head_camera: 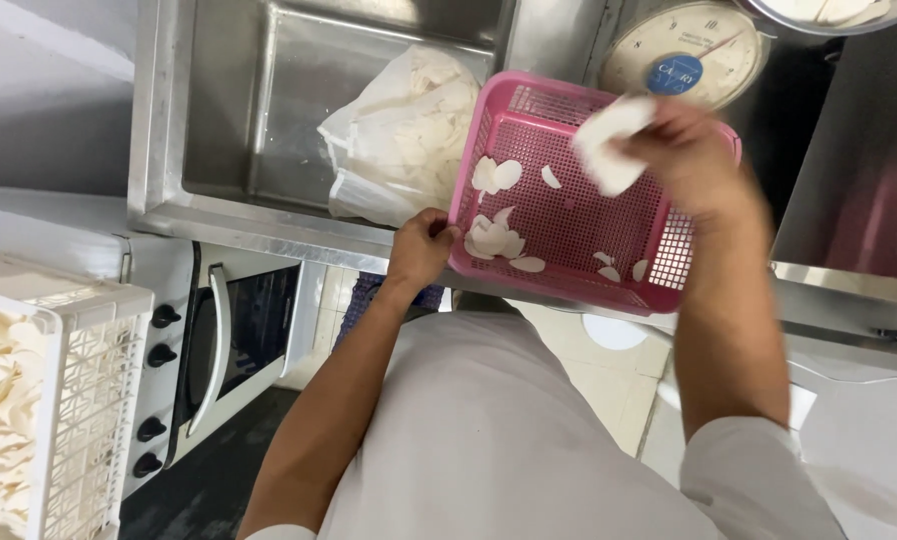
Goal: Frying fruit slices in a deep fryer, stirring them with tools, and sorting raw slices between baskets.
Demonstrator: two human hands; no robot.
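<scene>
— Stainless steel made up the counter [219,225] of this kitchen, and a deep steel sink [269,110] was set into it. What stood on the edge?

— A pink plastic basket [569,215] with a perforated bottom rested at the front edge of the counter, a little tilted, just to the right of the sink. Some thin white slices [494,240] lay scattered on its bottom.

— How did the left hand look?

— The left hand [421,248] was closed on the near left rim of the basket, the fingers curled over the edge.

— And the right one?

— The right hand [684,150] was above the far right part of the basket and gripped a bunch of the white slices [609,145]. It was blurred, so I could not tell the fingers exactly.

— What was around?

— A clear plastic bag [399,135] full of the same white slices leaned inside the sink, just beside the basket. A round dial scale [684,50] stood behind the basket. On the far left was a white plastic crate [89,400] with pale slices inside, and under the counter a microwave oven [229,345] with black knobs.
</scene>
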